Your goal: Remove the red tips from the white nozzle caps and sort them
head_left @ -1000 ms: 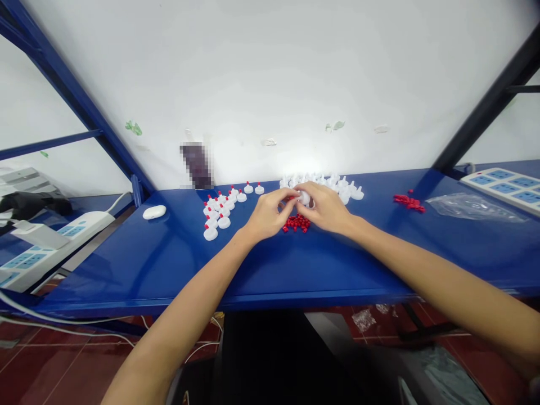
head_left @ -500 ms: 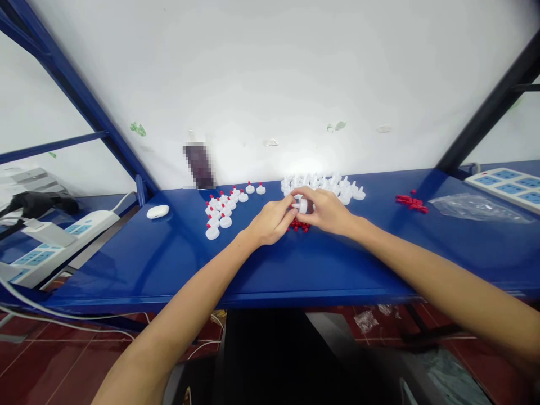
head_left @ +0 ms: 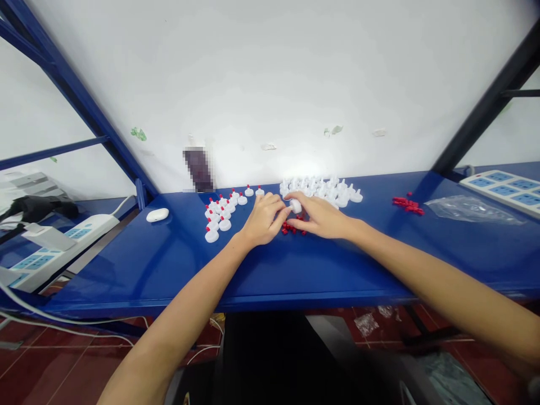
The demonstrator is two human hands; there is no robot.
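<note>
A white nozzle cap (head_left: 296, 207) is held sideways between my hands, its round base facing right. My left hand (head_left: 265, 218) pinches its spout end, which the fingers hide. My right hand (head_left: 320, 216) is around the base with thumb and forefinger spread apart, one above and one below. Beneath the right fingers lies a pile of small red tips (head_left: 300, 230). Behind it stand many white nozzle caps (head_left: 333, 191) without red tips. To the left, several white caps with red tips (head_left: 225, 224) stand upright in loose rows.
The blue table (head_left: 177, 270) meets a white wall. A white earbud case (head_left: 157, 215) lies at left. On the right are more red tips (head_left: 408, 205), a clear plastic bag (head_left: 459, 208) and a power strip (head_left: 502, 188). Another power strip (head_left: 63, 247) is at far left.
The right thumb and forefinger have spread from the cap's base. My left hand has turned slightly, now covering the spout. The view has shifted slightly.
</note>
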